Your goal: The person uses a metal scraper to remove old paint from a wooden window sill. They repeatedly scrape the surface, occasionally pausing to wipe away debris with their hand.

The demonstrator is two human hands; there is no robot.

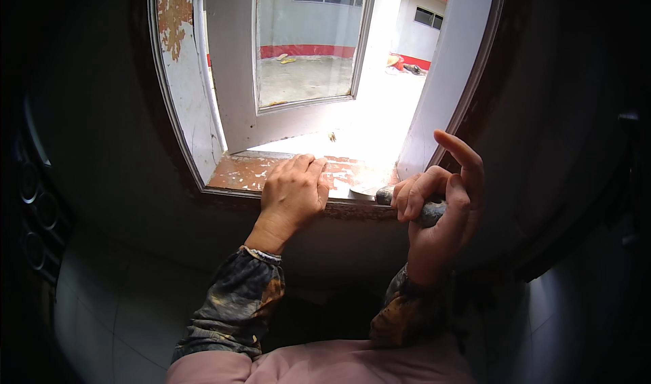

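My left hand [293, 186] rests palm down on the inner edge of the windowsill [244, 170], its fingers laid over the worn red-brown paint, holding nothing. At the sill's right end, my right hand [437, 211] is closed around the dark, stained handle of a scraper [431, 214]. Its index finger sticks up, off the handle. The scraper's thin pale blade [364, 189] points left and lies low over the sill; glare makes its contact with the surface hard to see. White patches show through the sill's paint.
A white-framed glass sash [305, 106] stands swung outward at the left. The window's side frame [178, 18] has peeling paint. Outside is a pale wall with a red band [305, 50]. Dark round shapes [41, 208] stand at the far left, above floor tiles [102, 302].
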